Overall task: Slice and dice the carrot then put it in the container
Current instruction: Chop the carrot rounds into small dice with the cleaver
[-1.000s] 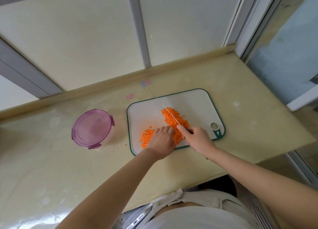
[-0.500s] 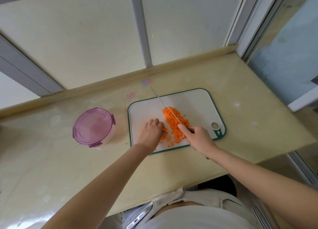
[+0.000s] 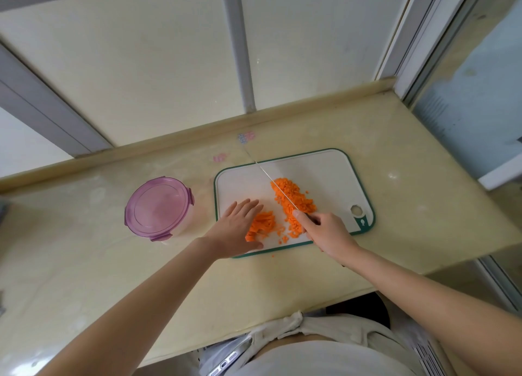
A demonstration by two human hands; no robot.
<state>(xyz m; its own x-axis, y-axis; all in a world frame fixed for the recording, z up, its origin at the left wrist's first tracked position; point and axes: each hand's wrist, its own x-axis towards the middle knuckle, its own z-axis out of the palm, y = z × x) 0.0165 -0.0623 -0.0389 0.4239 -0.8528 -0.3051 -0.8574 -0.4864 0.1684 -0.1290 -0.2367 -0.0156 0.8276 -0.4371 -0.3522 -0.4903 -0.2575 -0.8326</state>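
A white cutting board [image 3: 324, 172] with a green rim lies on the counter. A heap of diced carrot [image 3: 293, 197] sits at its middle, and a smaller bunch of carrot strips [image 3: 261, 224] lies near its front left. My left hand [image 3: 237, 228] lies flat with straight fingers on the board, just left of the strips. My right hand [image 3: 324, 231] grips the handle of a knife [image 3: 271, 182], forefinger along the spine. The thin blade runs up and left through the diced heap. A round container [image 3: 159, 206] with a purple lid stands left of the board, closed.
The beige counter [image 3: 409, 206] ends at a raised back ledge below a window wall. Its right edge drops off near a glass door. A few carrot bits lie off the board's front edge. A phone [image 3: 226, 361] sticks out at my waist.
My left hand let go of the carrot strips, slid left and opened flat, uncovering the strips. The knife and right hand stayed nearly in place.
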